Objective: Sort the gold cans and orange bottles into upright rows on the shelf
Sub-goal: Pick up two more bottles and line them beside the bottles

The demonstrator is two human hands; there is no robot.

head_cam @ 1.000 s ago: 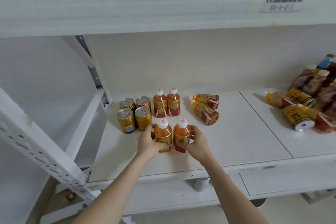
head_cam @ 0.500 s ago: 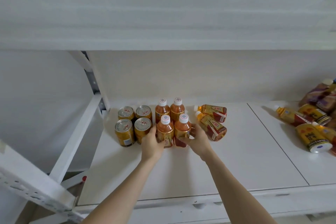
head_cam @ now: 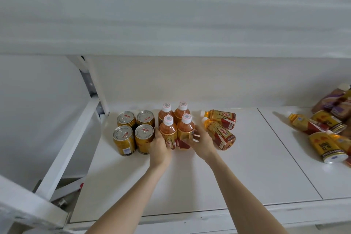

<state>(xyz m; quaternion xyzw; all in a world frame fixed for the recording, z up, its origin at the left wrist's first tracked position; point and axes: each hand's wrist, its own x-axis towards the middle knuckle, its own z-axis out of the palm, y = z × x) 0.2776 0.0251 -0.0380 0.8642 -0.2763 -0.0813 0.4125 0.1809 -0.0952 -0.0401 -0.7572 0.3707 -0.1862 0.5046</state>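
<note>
At the shelf's (head_cam: 237, 167) back-left corner, our left hand (head_cam: 160, 146) wraps the front-left orange bottle (head_cam: 168, 132) while our right hand (head_cam: 202, 141) grips the front-right orange bottle (head_cam: 185, 131), both upright. Four gold cans (head_cam: 133, 132) stand just left; two bottles (head_cam: 220, 129) lie toppled just right.

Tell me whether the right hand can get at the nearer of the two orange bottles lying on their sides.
Probably yes. The right hand sits beside the nearer lying bottle, with nothing between them; it must first let go of the upright bottle in its grip.
</note>
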